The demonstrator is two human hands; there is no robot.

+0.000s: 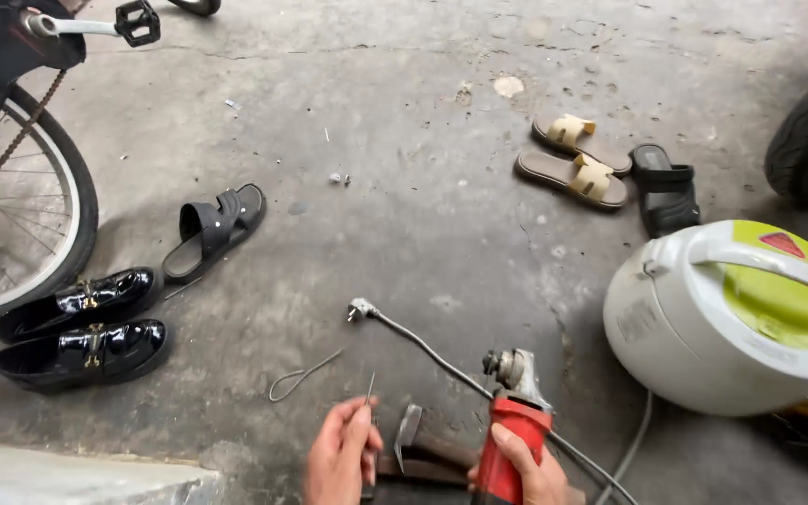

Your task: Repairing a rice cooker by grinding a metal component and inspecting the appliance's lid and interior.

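Head view, left hand (340, 458) pinching thin nail (369, 388), right hand (533, 472) gripping red grinder (514, 435)

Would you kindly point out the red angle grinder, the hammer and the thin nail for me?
red angle grinder (514, 440), head view, on its red body.
hammer (408, 432), head view, on its metal head.
thin nail (370, 386), head view, on the shaft above the fingers.

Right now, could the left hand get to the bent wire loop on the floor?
Probably yes. The wire loop lies on bare concrete just ahead and to the left of the left hand, nothing between them. But that hand's grip already pinches a thin nail.
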